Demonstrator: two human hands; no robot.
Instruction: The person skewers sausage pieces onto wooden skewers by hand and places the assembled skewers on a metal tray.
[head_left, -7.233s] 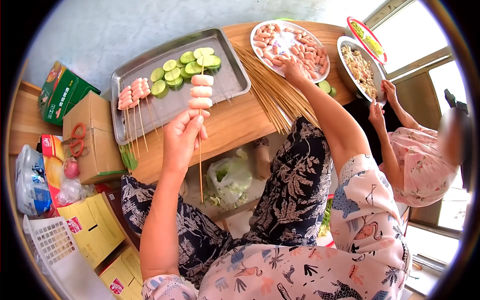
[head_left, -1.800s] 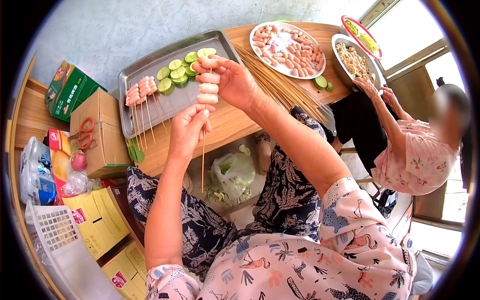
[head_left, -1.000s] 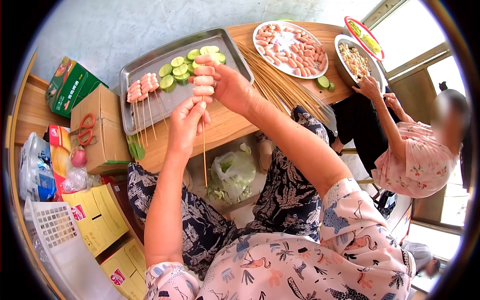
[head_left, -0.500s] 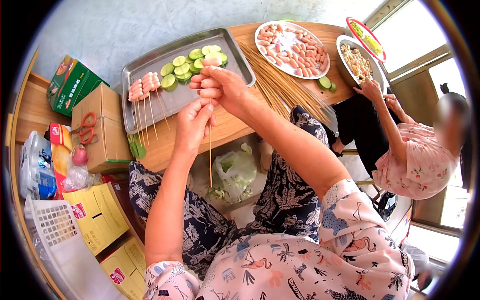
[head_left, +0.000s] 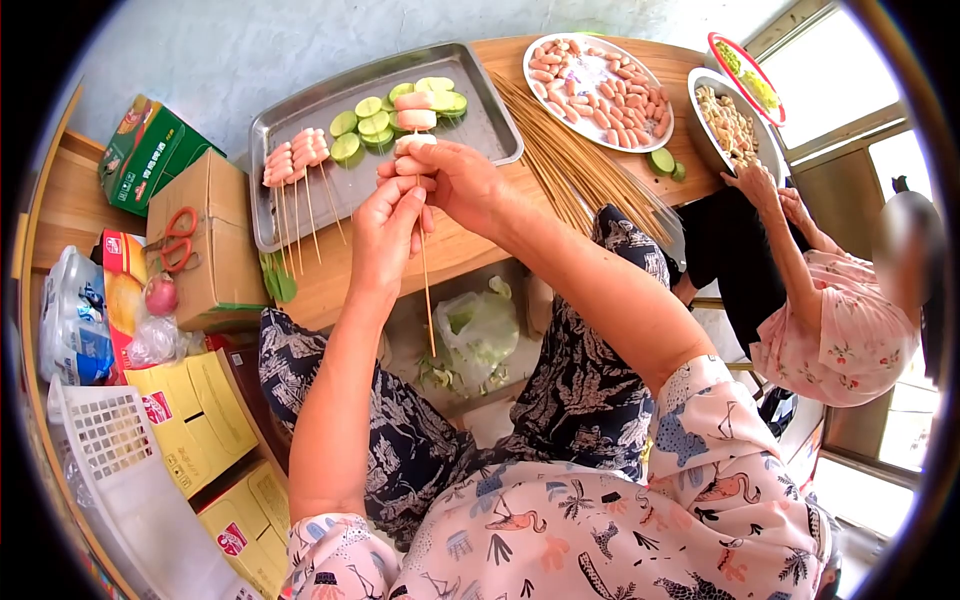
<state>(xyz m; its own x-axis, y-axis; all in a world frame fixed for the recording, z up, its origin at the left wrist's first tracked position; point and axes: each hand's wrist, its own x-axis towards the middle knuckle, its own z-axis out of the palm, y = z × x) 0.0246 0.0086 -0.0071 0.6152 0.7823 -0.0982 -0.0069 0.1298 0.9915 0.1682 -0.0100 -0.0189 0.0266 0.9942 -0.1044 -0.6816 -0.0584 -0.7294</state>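
Along left edge of tray (head_left: 484, 90), loaded skewers (head_left: 293, 160). By near edge, left hand (head_left: 388, 222) pinching stick (head_left: 427, 285); right hand (head_left: 455, 185) closed round lower sausage (head_left: 416, 143) on it. Step seems sliding sausage along; next probably calls for steady stick, gentle push.

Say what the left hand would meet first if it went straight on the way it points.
Probably the right hand, its fingers at the sausages just ahead of the left hand; depth, and whether the hands touch, is unclear.
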